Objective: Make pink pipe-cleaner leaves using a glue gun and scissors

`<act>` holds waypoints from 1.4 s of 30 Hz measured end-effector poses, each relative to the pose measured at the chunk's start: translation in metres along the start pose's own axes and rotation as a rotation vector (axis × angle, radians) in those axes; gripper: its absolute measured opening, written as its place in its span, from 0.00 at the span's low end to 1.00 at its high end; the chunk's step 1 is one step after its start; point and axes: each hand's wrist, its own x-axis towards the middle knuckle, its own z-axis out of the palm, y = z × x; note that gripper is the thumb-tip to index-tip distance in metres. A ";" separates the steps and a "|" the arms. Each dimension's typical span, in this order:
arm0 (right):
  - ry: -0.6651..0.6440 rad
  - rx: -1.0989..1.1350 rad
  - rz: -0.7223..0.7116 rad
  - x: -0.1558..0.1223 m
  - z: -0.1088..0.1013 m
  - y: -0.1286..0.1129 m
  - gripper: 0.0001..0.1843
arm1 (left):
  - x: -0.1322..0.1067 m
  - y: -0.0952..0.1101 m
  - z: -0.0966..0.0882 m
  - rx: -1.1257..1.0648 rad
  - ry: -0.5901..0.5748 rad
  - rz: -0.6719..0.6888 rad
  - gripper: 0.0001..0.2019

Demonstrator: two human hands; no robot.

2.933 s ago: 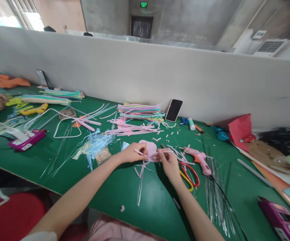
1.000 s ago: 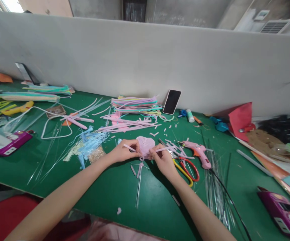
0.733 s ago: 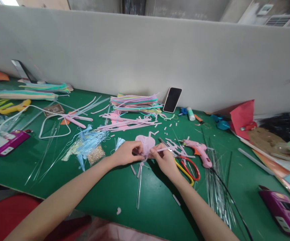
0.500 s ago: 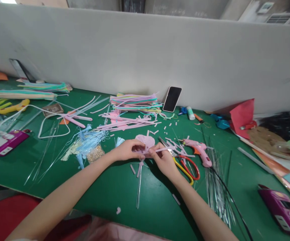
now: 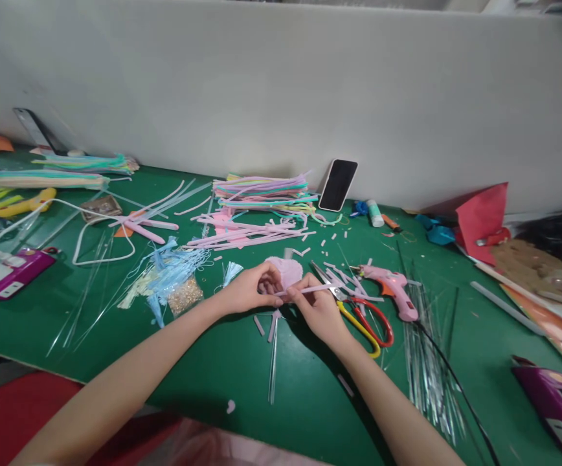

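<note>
Between my hands at the middle of the table, a lilac pipe cleaner (image 5: 316, 287) is pinched by my right hand (image 5: 313, 304), its free end pointing right. My left hand (image 5: 252, 288) has thumb and fingers closed on the same pipe cleaner near its left end. Just behind the fingers lies a fuzzy lilac rounded piece (image 5: 285, 270), partly hidden by them. Below the hands, thin clear sticks (image 5: 272, 362) run toward me. Scissors (image 5: 366, 323) with red and yellow handles lie right of my right hand, beside cut lilac pieces (image 5: 353, 279).
A pink glue gun (image 5: 392, 288) with a black cord lies right, near a bundle of clear sticks (image 5: 429, 362). Pipe cleaner bundles (image 5: 261, 194) and a propped phone (image 5: 338, 185) stand by the partition. Blue tassels (image 5: 177, 265) and a bag of beads (image 5: 184, 296) lie left.
The view has tilted down slightly. My hands stay together at the same place, and the lilac pipe cleaner between them now lies at a slightly different angle.
</note>
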 end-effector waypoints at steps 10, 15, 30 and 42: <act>-0.054 -0.049 0.004 -0.002 -0.001 -0.002 0.11 | 0.001 -0.001 -0.007 -0.085 -0.172 0.020 0.10; -0.033 -0.025 0.023 -0.002 -0.002 -0.002 0.11 | -0.002 0.000 -0.004 -0.031 -0.128 0.030 0.08; -0.033 -0.126 -0.086 -0.004 -0.008 0.000 0.08 | -0.002 -0.006 -0.002 0.144 0.029 0.012 0.06; -0.100 -0.216 -0.258 -0.002 -0.014 0.004 0.06 | -0.005 -0.003 -0.003 0.202 0.053 0.105 0.08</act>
